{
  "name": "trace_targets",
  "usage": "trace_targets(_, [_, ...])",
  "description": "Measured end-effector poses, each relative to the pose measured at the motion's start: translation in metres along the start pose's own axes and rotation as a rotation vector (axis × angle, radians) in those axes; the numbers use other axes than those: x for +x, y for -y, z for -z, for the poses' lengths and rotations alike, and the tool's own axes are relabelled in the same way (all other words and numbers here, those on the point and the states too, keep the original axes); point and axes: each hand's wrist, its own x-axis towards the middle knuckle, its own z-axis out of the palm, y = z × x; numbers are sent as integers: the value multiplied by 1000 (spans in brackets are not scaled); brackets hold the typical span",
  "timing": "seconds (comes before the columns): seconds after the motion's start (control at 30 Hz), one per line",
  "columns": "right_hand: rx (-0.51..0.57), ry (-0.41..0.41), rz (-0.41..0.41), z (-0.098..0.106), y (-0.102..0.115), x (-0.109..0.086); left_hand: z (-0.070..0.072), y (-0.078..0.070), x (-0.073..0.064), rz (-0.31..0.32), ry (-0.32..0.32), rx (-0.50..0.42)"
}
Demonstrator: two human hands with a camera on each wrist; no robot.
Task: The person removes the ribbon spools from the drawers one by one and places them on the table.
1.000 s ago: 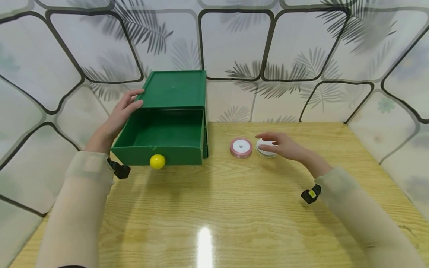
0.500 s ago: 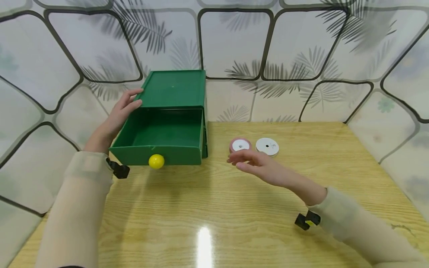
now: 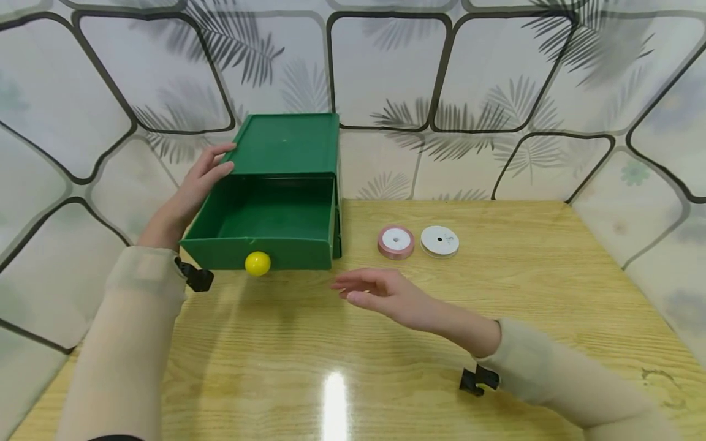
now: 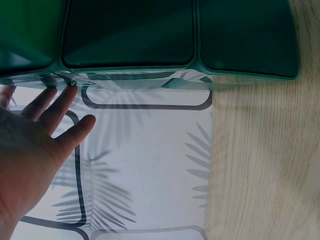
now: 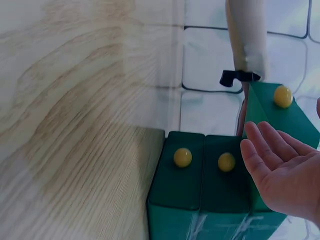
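Note:
A green drawer cabinet (image 3: 287,144) stands at the back left of the table, its top drawer (image 3: 300,254) pulled out. The drawer's green floor shows, and a round yellow knob (image 3: 257,263) sits on its front. My left hand (image 3: 187,199) touches the cabinet's left side near the top, fingers extended. In the left wrist view its fingertips are right at the cabinet's side. My right hand (image 3: 394,298) hangs over the table to the right of the drawer front, fingers nearly straight and holding nothing.
A pink ribbon spool (image 3: 396,242) and a white spool (image 3: 439,241) lie side by side, right of the cabinet. Below the open drawer, in the right wrist view, are two pushed-in drawers with yellow knobs (image 5: 182,157). A patterned backdrop (image 3: 386,73) stands behind the table (image 3: 265,380).
My right hand has moved from over the white spool, past the pink one, left and toward me to the front of the drawer. My left hand, the drawer and the spools stay put.

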Motion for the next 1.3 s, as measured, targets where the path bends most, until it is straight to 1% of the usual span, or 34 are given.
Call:
trace_targets(0.17, [27,14,3,-14,2,10,0,0,0,10,0,8])
trace_targets(0.37, [91,24,-10,-30,8,24,1,2,0,20,6,7])
trace_targets(0.53, [118,23,-12,-37,7,37,1,1,0,15,7,4])
trace_targets(0.73, [136,14,-38,-45,6,50,0,-1,-1,16,0,16])
trace_targets(0.97, [134,-8,-52,-55,11,64,-1,0,-1,3,-8,15])
trace_targets(1.13, [94,-15,-76,-62,12,73,-1,1,-1,-6,-14,17])
trace_targets(1.3, [56,-46,-103,-67,14,79,-1,2,0,-7,-18,17])
